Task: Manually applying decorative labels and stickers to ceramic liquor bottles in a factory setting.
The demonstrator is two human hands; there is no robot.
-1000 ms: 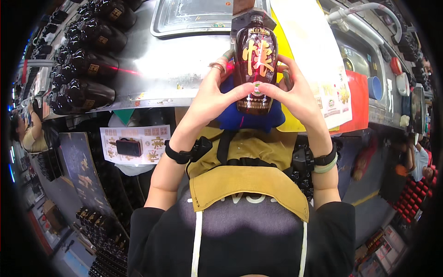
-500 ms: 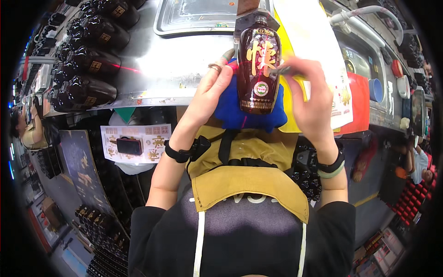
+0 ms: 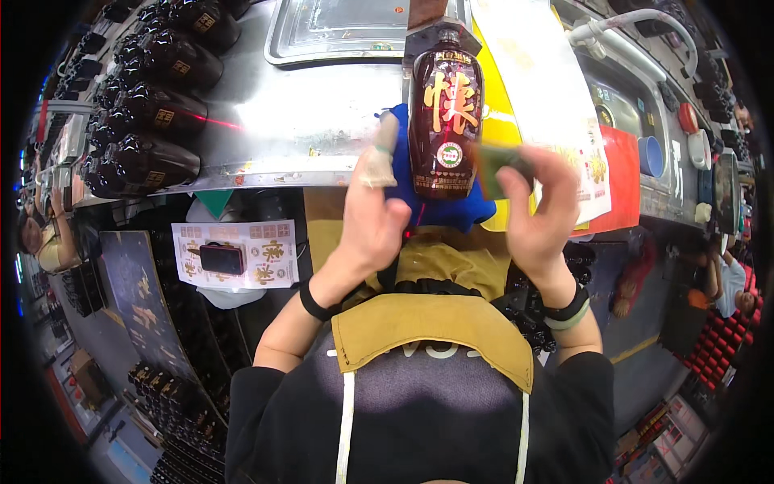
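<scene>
A dark, glossy brown bottle (image 3: 446, 105) with a large golden character and a round white-and-green emblem lies face up on a blue cloth (image 3: 480, 211). A red light line runs along it. My left hand (image 3: 367, 214) is beside the bottle, fingers stretched and thumb apart, with pale covers on some fingers. It holds nothing that I can see. Right of the bottle's lower part, my right hand (image 3: 547, 194) pinches a small flat green piece (image 3: 501, 168) between thumb and fingers. Motion blurs the piece, and its exact kind does not show.
Several dark bottles (image 3: 153, 165) lie at the left on the metal table (image 3: 266, 121). A metal tray (image 3: 339, 40) is at the back. White sheets (image 3: 536, 89), yellow sheets (image 3: 504, 121) and a red sheet (image 3: 619, 173) lie right, near a blue cup (image 3: 651, 156). A phone (image 3: 222, 259) rests on a printed sheet lower left.
My left hand has drawn back from the bottle's side, toward me and slightly left. My right hand has moved down and off the golden character, and the green piece now shows more fully.
</scene>
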